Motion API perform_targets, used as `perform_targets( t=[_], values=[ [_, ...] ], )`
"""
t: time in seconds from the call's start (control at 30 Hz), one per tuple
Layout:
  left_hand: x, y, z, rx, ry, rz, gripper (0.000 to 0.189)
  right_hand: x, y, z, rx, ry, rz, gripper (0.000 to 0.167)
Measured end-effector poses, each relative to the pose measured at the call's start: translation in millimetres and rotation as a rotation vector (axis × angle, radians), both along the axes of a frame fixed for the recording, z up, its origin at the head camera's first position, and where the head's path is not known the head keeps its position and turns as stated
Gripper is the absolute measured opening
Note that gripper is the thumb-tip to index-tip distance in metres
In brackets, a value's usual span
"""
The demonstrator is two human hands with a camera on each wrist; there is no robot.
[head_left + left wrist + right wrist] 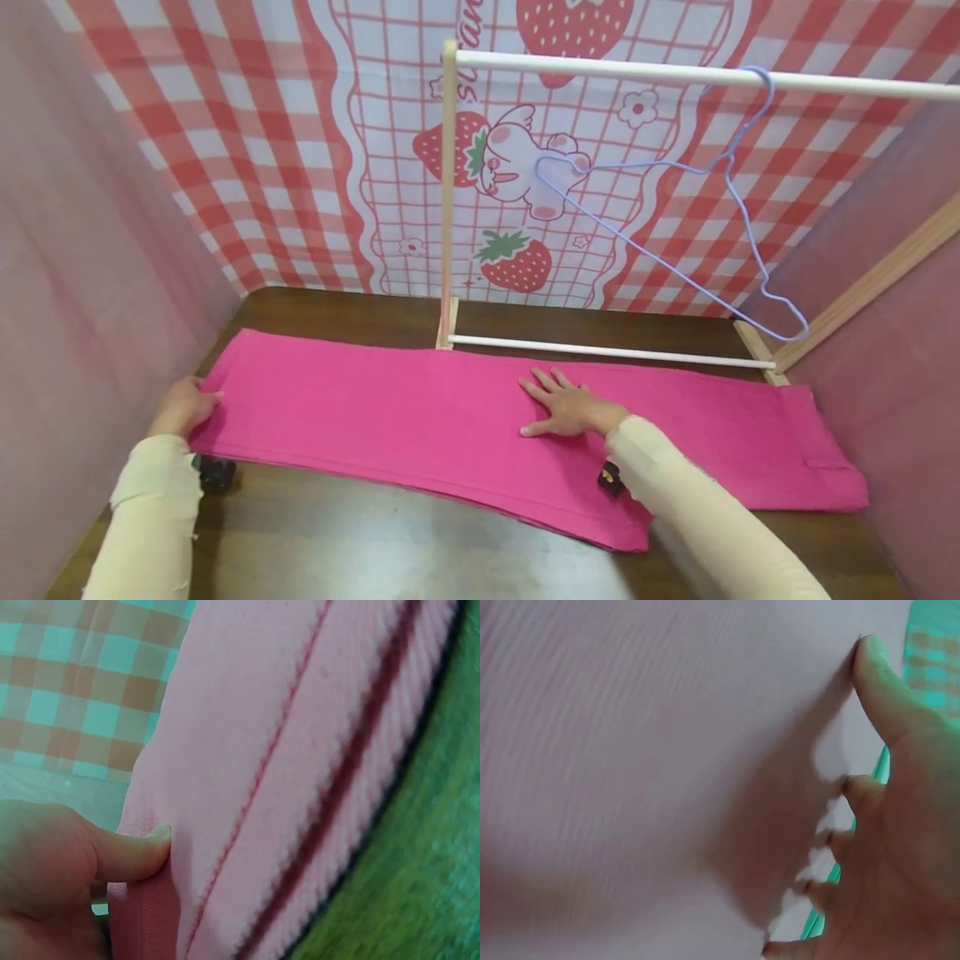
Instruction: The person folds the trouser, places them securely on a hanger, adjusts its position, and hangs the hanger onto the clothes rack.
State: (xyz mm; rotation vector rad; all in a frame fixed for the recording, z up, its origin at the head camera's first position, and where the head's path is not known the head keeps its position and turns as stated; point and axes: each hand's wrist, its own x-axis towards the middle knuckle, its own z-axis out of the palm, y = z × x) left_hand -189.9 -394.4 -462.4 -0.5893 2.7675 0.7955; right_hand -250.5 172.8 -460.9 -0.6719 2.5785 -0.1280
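Bright pink trousers [390,400], folded lengthwise, lie stretched across the wooden table. Their waistband end is at the right, and a pointed corner sticks out toward the front edge. At the narrow left end, my left hand [184,407] pinches the hem. Its thumb [135,855] lies on top of the pink cloth [217,735] in the left wrist view, with the other fingers mostly hidden. My right hand [566,407] rests on the middle of the trousers, fingers spread. In the right wrist view its fingertips touch the cloth [630,750].
Behind the trousers stands a rack with a wooden post [448,192], a white top rail [600,68] and a lower white bar [600,350]. A lavender hanger [660,262] hangs from the top rail. Pink curtains [90,250] flank both sides; a strawberry-print cloth [285,167] covers the back.
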Motion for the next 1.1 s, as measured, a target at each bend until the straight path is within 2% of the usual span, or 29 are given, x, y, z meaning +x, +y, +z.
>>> perform_targets(
  t=[0.17, 0.53, 0.7, 0.83, 1.0, 1.1],
  values=[
    [2.8, 1.5, 1.7, 0.017, -0.005, 0.003, 0.050, -2.6, 34.8, -3.5, 0.032, 0.010, -0.115, 0.097],
    [2.7, -1.4, 0.8, 0.015, -0.022, 0.021, 0.051, 15.9, 140.3, -17.4, -0.029, 0.012, -0.379, 0.106],
    [4.7, -2.4, -1.1, 0.026, -0.026, 0.034, 0.054, 16.6, 188.1, -21.7, -0.047, -0.015, -0.503, 0.110],
    [8.1, -4.0, -2.7, 0.024, -0.016, 0.010, 0.053, 18.2, 221.9, -22.1, -0.056, -0.066, -0.590, 0.114],
    [8.9, -2.1, -3.5, 0.017, -0.012, -0.009, 0.052, 23.7, 249.4, -20.6, -0.065, -0.106, -0.644, 0.116],
    [7.2, 0.6, -4.4, 0.015, -0.023, -0.012, 0.053, 26.9, 257.1, -20.8, -0.057, -0.062, -0.642, 0.113]
  ],
)
